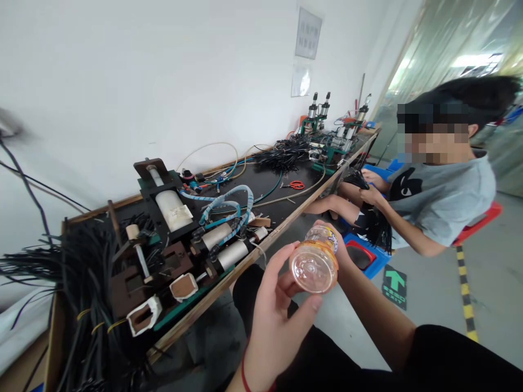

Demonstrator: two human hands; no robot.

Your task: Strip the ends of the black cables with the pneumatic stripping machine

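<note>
I hold a clear plastic bottle point(315, 260) with an orange tint, its bottom facing me, in front of my lap. My right hand point(342, 251) wraps round its far side. My left hand point(277, 310) touches its near side, thumb against the bottom rim and fingers curled beside it. A red band circles my left wrist. Both hands float just off the workbench's wooden front edge point(281, 226).
A pneumatic press jig point(180, 239) with cylinders and blue hoses stands on the bench, with a pile of black cables point(85, 294) to its left. A seated co-worker point(433, 190) handles black cables at the right. Red scissors point(295, 185) lie further along, before more machines point(327, 130).
</note>
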